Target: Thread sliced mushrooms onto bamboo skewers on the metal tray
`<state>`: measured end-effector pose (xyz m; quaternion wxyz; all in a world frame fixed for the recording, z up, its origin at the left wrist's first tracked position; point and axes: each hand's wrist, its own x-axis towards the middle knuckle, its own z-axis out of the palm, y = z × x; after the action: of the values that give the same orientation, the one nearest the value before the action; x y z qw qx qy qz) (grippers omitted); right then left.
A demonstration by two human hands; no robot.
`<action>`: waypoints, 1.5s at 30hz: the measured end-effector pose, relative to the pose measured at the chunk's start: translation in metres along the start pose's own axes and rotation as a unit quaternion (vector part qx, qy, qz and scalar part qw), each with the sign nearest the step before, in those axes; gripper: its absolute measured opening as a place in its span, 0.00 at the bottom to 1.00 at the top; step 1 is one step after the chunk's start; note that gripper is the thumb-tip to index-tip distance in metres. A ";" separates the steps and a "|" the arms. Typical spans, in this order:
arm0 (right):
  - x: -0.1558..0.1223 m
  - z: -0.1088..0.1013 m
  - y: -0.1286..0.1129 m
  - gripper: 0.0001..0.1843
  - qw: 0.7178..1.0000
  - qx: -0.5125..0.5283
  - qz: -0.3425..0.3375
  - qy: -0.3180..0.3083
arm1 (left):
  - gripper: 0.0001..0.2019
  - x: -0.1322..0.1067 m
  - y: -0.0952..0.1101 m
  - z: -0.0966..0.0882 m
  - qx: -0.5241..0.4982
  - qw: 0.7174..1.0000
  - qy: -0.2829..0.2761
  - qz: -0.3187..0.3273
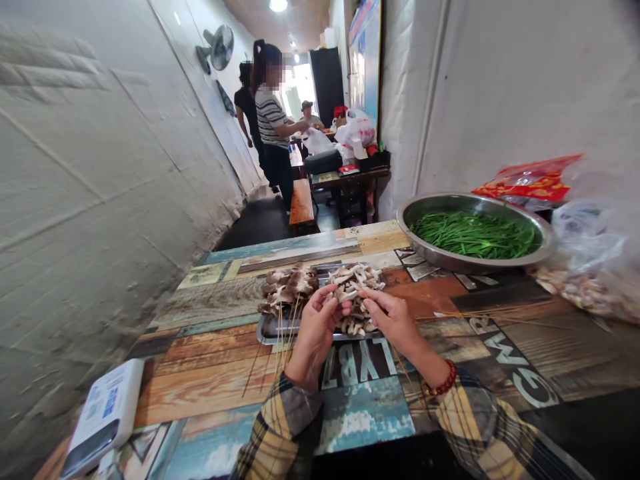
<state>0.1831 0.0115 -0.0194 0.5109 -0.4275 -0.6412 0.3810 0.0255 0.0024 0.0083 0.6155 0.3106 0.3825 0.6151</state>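
Two bare hands reach out from yellow-and-black plaid sleeves (280,427), a round red beaded bracelet (443,379) on the right wrist. The left hand (314,331) and right hand (394,321) curl nearly closed, their fingertips pinching a pale, ragged oyster mushroom strip (346,294) between them, just above a rectangular steel tray (268,331) heaped with tan oyster mushrooms (290,288). Thin bamboo skewers (283,343) fan downward, nearest the left hand; whether it grips them is hidden. Beyond lies a round steel bowl (430,255) of slender green beans (475,235); far down the narrow room stands a person in a striped shirt (270,117).
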 end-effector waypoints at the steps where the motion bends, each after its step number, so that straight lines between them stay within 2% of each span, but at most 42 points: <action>1: 0.001 0.001 0.000 0.20 1.000 0.010 0.007 -0.004 | 0.18 -0.001 -0.001 0.001 0.006 1.000 -0.006 -0.007; 6: 0.002 0.000 0.002 0.19 0.998 0.054 0.023 0.005 | 0.13 -0.005 -0.003 0.006 0.045 0.998 -0.036 -0.023; 10: -0.003 -0.002 0.001 0.19 0.998 0.055 0.022 0.000 | 0.13 -0.003 -0.003 0.002 0.041 0.998 -0.022 -0.029; 15: -0.012 0.000 -0.002 0.18 0.998 0.012 -0.004 -0.068 | 0.15 0.002 0.000 -0.006 0.020 0.999 0.027 -0.003; 19: -0.014 0.003 -0.008 0.18 0.994 -0.038 -0.036 -0.099 | 0.15 0.004 0.000 -0.007 0.016 0.999 0.032 0.000; 27: -0.012 0.002 -0.014 0.19 0.993 -0.063 -0.044 -0.094 | 0.14 0.005 -0.002 -0.006 0.016 1.000 0.022 0.002; 45: -0.014 0.002 -0.013 0.19 0.995 -0.034 -0.033 -0.088 | 0.13 0.002 -0.001 -0.004 0.085 0.994 0.039 0.052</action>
<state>0.1808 -0.0060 -0.0126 0.4500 -0.3880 -0.7102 0.3775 0.0224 0.0038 0.0057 0.5383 0.3571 0.4408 0.6233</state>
